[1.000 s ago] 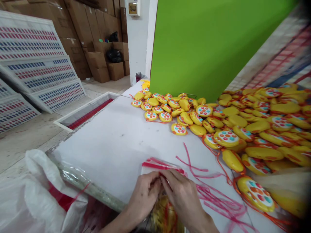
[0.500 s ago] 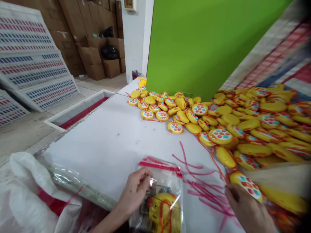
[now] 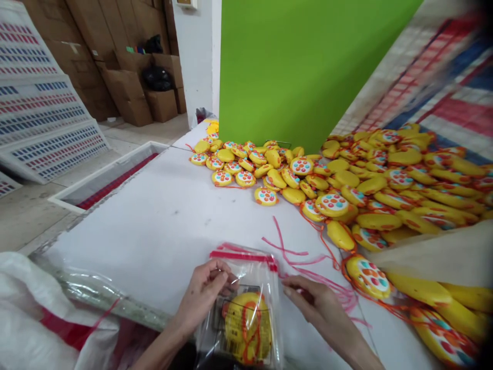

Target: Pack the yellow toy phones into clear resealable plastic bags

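Note:
A clear zip bag [image 3: 252,270] with a red strip along its top lies at the table's near edge. Inside it is a yellow toy [image 3: 246,321] with an orange cord, its back up and a printed barcode showing over it. My left hand [image 3: 206,290] pinches the bag's plastic near its upper left part. Beside the bag's right edge is my right hand [image 3: 318,306], its thumb and bent fingers a little apart, with nothing visible held. Loose pink strips [image 3: 296,262] lie on the table behind and under the right hand.
Many yellow toys [image 3: 333,203] with coloured buttons are heaped along the right and back. A green panel [image 3: 300,67] rises behind them. White sacking [image 3: 23,308] hangs at lower left. A white crate [image 3: 65,198] stands on the floor, with cartons [image 3: 129,95] farther back.
My right hand has moved left from a yellow toy at the heap to the bag's right side. My left hand stays at the bag. The whole view has shifted slightly.

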A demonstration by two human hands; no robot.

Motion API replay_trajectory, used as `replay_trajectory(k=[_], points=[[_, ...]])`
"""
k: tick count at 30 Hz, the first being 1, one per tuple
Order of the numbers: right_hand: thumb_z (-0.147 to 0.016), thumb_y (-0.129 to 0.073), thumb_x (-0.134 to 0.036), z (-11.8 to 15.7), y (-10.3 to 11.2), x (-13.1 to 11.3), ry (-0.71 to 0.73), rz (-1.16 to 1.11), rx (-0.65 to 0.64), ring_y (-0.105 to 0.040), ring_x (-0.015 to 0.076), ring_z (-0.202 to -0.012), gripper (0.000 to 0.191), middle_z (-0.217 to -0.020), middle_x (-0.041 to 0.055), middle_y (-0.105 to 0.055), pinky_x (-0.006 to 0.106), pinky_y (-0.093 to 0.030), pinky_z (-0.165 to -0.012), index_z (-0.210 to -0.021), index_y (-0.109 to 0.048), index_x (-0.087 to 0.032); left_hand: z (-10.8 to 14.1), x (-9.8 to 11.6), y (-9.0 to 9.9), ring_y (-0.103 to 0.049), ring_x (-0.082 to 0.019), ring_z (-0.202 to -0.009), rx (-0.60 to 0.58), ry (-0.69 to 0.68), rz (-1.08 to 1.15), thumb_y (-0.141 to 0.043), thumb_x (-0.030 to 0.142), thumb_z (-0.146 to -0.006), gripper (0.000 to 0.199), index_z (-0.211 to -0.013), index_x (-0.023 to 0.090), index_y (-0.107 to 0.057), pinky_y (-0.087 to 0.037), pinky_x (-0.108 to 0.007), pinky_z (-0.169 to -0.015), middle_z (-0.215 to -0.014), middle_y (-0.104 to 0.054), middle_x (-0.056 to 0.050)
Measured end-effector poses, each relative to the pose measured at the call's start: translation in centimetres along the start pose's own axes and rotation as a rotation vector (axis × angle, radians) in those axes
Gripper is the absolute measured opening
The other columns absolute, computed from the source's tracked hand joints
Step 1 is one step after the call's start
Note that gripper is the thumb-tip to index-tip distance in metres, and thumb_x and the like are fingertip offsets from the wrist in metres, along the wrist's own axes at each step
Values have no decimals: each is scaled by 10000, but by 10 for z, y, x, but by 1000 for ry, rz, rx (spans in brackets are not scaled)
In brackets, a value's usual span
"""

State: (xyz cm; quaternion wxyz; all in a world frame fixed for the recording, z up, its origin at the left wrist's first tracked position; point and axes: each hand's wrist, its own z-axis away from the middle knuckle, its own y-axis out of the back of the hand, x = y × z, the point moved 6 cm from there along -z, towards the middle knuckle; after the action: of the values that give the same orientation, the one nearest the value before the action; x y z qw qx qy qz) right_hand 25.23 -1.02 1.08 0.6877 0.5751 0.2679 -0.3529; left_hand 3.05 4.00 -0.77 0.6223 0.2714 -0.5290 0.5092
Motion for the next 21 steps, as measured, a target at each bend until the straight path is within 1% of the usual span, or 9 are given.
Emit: replay_trajectory(k=[2, 4, 6, 9, 12, 14, 18, 21], points=[[-760, -543, -466, -13, -19, -4, -55, -183, -95, -454, 100, -474, 370, -712, 23, -595, 215, -365, -416, -955, -607, -158, 0, 0, -1, -640, -186, -750, 1, -2, 14, -562, 349, -783, 200, -792, 152, -527, -481, -281, -672, -782, -677, -72], [-701, -603, -463, -23, -32, -6, -93, -307, -137, -408, 83, -453, 395, -650, -2, -548, 199, -318, -394, -928, -597, -141, 0, 0, 0, -641, -185, -745, 6, -3, 19, -567, 354, -781, 206, -781, 152, -524, -480, -272, -658, -772, -676, -70], [-675, -634, -411, -29, -37, -9, -97, -360, -147, -394, 80, -470, 296, -578, -30, -499, 189, -291, -411, -803, -592, -148, 1, -1, 1, -642, -189, -755, 13, 0, 7, -555, 358, -791, 208, -774, 153, -521, -484, -273, -660, -777, -674, -71], [-691, -611, -337, -29, -37, -12, -46, -395, -120, -368, 75, -493, 192, -541, -51, -434, 189, -268, -439, -659, -539, -162, 3, -2, 8, -641, -191, -782, 35, -7, -20, -527, 358, -811, 193, -798, 167, -508, -492, -288, -690, -810, -674, -64], [-725, -566, -307, -26, -32, -11, 18, -380, -71, -344, 76, -502, 170, -554, -56, -396, 197, -266, -459, -641, -515, -168, 5, -5, 15, -636, -187, -772, 55, 12, -8, -533, 362, -807, 181, -821, 192, -472, -495, -296, -701, -794, -674, -42], [-737, -535, -290, -24, -31, -8, 50, -339, -45, -361, 86, -522, 159, -565, -46, -410, 207, -287, -486, -638, -525, -166, 5, -8, 17, -631, -182, -737, 52, 41, 23, -538, 364, -797, 180, -808, 201, -460, -497, -291, -682, -743, -662, -21], [-711, -465, -208, -22, -34, -4, 67, -240, -41, -397, 102, -522, 138, -545, -34, -446, 221, -316, -512, -635, -570, -160, 2, -8, 20, -607, -164, -685, 74, 34, 3, -501, 298, -760, 152, -672, 174, -510, -476, -234, -604, -657, -590, 0], [-698, -406, -140, -18, -34, -11, 108, -116, -54, -459, 114, -537, 193, -549, -21, -497, 228, -355, -546, -610, -576, -166, 1, -11, 20, -613, -177, -716, 58, 64, -9, -477, 328, -764, 211, -627, 168, -493, -481, -247, -613, -685, -589, -14]])
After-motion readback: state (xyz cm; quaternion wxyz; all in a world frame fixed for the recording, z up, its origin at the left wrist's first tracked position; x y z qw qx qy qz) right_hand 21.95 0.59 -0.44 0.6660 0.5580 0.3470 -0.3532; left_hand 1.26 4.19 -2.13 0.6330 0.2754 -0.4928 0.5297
